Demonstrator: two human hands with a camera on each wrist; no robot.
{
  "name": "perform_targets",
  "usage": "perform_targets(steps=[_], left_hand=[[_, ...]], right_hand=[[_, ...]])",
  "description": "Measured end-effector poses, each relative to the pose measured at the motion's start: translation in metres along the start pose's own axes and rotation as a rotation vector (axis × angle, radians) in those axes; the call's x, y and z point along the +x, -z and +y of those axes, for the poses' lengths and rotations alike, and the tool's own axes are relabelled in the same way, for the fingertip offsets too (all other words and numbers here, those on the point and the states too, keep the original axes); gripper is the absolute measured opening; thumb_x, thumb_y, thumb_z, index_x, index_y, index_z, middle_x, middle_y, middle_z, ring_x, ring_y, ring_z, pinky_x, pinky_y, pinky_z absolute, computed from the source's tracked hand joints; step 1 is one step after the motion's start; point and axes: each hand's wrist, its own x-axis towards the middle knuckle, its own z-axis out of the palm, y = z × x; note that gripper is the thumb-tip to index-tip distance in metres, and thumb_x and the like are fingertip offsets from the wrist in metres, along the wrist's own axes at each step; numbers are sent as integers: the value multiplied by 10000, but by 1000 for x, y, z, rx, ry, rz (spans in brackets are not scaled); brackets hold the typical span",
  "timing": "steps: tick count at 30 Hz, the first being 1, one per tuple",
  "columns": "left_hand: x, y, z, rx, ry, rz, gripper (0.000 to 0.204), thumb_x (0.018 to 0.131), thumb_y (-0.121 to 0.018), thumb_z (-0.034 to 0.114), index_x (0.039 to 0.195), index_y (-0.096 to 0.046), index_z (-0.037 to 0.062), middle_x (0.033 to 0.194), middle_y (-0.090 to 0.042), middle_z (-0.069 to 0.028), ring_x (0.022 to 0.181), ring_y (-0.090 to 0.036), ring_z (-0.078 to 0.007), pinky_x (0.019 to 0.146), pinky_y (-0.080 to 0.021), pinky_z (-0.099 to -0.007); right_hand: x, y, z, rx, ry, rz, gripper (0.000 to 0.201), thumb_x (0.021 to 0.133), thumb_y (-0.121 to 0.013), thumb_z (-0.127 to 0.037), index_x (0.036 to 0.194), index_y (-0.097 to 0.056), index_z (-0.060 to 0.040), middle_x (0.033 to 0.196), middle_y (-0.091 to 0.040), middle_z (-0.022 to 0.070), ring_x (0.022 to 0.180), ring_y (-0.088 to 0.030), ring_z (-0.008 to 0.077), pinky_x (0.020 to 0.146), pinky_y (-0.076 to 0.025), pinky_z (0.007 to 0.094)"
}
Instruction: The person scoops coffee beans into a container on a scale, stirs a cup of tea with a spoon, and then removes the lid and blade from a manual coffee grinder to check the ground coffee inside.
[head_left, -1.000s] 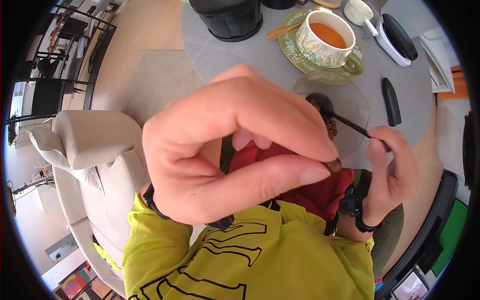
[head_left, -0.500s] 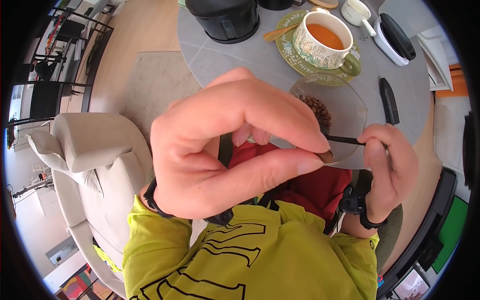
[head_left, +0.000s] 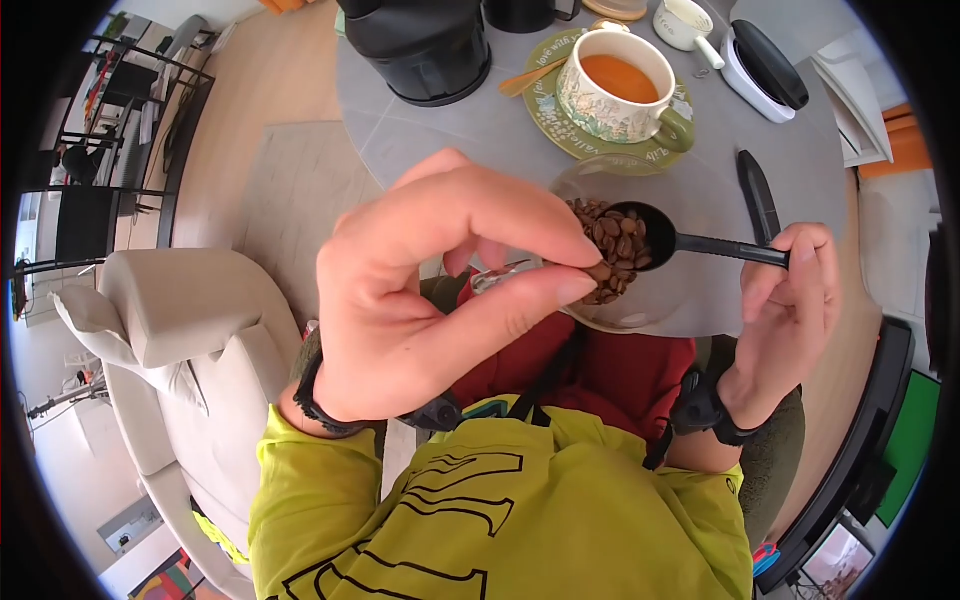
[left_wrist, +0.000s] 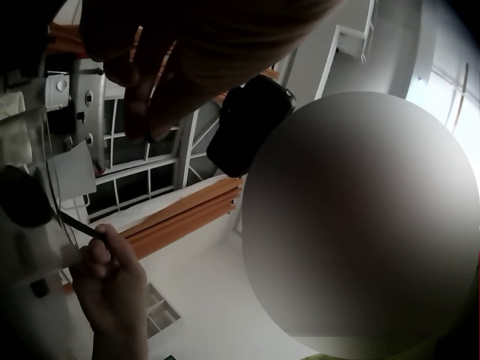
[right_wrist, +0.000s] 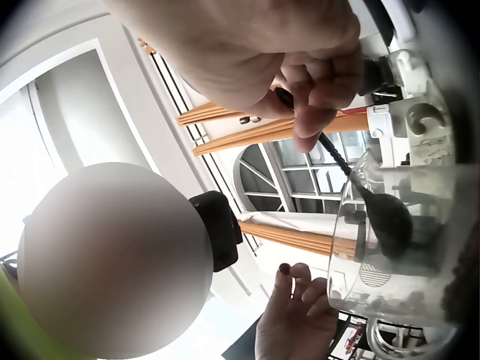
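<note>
Near the camera, my left hand pinches a coffee bean between thumb and index finger. My right hand grips the end of a black scoop's handle. In the head view the scoop's bowl is over a clear glass jug, with brown coffee beans showing at and around it. The right wrist view has the scoop slanting down at the jug's glass wall. Left fingertips overlap the beans in the head view.
Behind the jug, a patterned cup of orange-brown drink stands on a green saucer with a wooden spoon. A black appliance stands at the table's back left. On the right lie a black slim object and a white-and-black device.
My left hand has moved left and farther from the camera, the bean still pinched. The scoop shifted toward my body, then back over the beans. The head view has shifted slightly.
</note>
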Motion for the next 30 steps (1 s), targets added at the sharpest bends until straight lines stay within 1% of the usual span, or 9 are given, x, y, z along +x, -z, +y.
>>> perform_targets(steps=[4, 8, 15, 17, 18, 20, 24, 26, 30], left_hand=[[1, -5, -9, 106, -76, -24, 187, 701, -709, -73, 865, -665, 6, 885, -686, -115, 749, -523, -133, 653, -388, -252], [5, -10, -17, 236, -176, -37, 190, 691, -731, -42, 858, -676, 30, 903, -695, -76, 752, -520, -132, 626, -364, -255], [6, -16, -14, 367, -184, -33, 228, 652, -747, -16, 859, -681, 54, 916, -692, -71, 743, -516, -146, 637, -375, -264], [8, -14, -17, 454, -333, -20, 270, 632, -766, 15, 888, -693, 62, 909, -676, -67, 734, -513, -158, 617, -371, -270], [7, -14, -17, 458, -330, -18, 270, 632, -766, 15, 888, -693, 62, 909, -676, -67, 734, -513, -158, 617, -371, -270], [6, -15, -17, 547, -438, -12, 325, 620, -773, 43, 936, -709, 76, 889, -639, -40, 733, -496, -170, 595, -364, -278], [4, -17, -10, 674, -403, -27, 352, 621, -767, 54, 968, -722, 91, 886, -594, -18, 737, -471, -175, 591, -368, -283], [5, -18, -13, 682, -392, 60, 349, 627, -754, 43, 971, -730, 99, 892, -577, -13, 739, -445, -173, 584, -356, -276], [5, -14, -15, 737, -399, 35, 334, 636, -746, 41, 963, -735, 105, 908, -574, -15, 751, -442, -174, 588, -358, -277]], right_hand=[[-2, 5, 3, 138, 4, 29, 234, 996, -415, -200, 898, -493, -2, 500, -492, 58, 393, -367, 87, 406, -286, 205], [-4, 10, 3, 183, 4, 28, 245, 999, -409, -216, 902, -487, -6, 501, -493, 57, 391, -359, 88, 403, -284, 208], [-8, 7, 2, 221, 0, 40, 241, 1000, -400, -217, 911, -474, -6, 496, -491, 62, 386, -360, 94, 403, -289, 211], [-9, 5, 3, 239, -11, 19, 237, 1000, -396, -215, 914, -469, -6, 496, -493, 66, 384, -362, 96, 404, -291, 212], [-10, 5, 4, 242, -4, 7, 234, 1001, -390, -211, 917, -465, -6, 499, -497, 71, 383, -365, 98, 404, -295, 213], [-11, 3, 4, 248, 1, -9, 230, 1001, -383, -207, 920, -460, -6, 502, -501, 76, 382, -367, 100, 404, -299, 214], [-13, -1, 2, 240, 10, -38, 219, 1003, -378, -192, 929, -456, -1, 513, -518, 91, 386, -393, 106, 405, -316, 215], [-14, -1, 1, 238, 11, -40, 217, 1004, -379, -189, 930, -455, 1, 520, -525, 97, 388, -405, 108, 406, -326, 215], [-15, -1, 2, 257, 9, -78, 213, 1005, -389, -182, 934, -458, 7, 542, -542, 108, 396, -436, 118, 412, -359, 214]])
